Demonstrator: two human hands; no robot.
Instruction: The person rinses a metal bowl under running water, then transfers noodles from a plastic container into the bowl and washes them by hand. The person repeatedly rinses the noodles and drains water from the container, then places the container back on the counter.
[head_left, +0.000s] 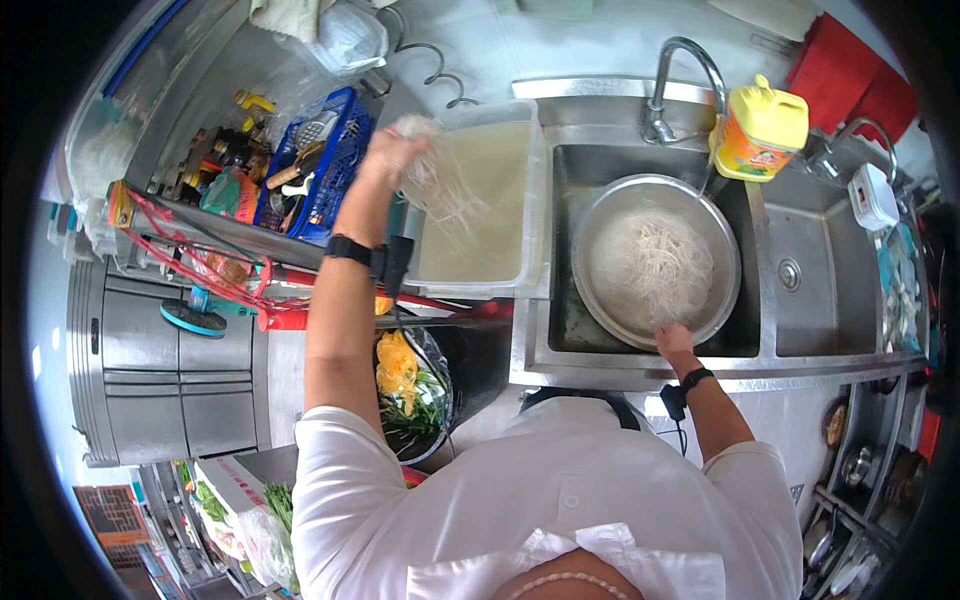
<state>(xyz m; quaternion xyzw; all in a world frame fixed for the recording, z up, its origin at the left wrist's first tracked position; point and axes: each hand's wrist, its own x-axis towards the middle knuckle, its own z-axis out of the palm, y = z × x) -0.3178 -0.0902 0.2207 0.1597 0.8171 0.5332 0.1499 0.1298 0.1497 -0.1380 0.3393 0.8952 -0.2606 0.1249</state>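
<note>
My left hand (397, 154) grips a bunch of pale noodles (435, 180), whose loose ends hang over the left part of a clear plastic tub (531, 202) of cloudy, yellowish liquid. To the right, a round metal basin (589, 300) stands in the sink and holds a heap of noodles (660, 251) in water. My right hand (673, 340) is at the basin's near rim, its fingertips at the edge of the heap; whether they pinch any strands cannot be told.
A chrome faucet (660, 124) rises behind the basin, beside a yellow plastic jug (761, 131). A second sink bowl (825, 262) lies to the right. A blue plastic basket (322, 165) of utensils is at the left, above a lined bin (448, 409) with greens.
</note>
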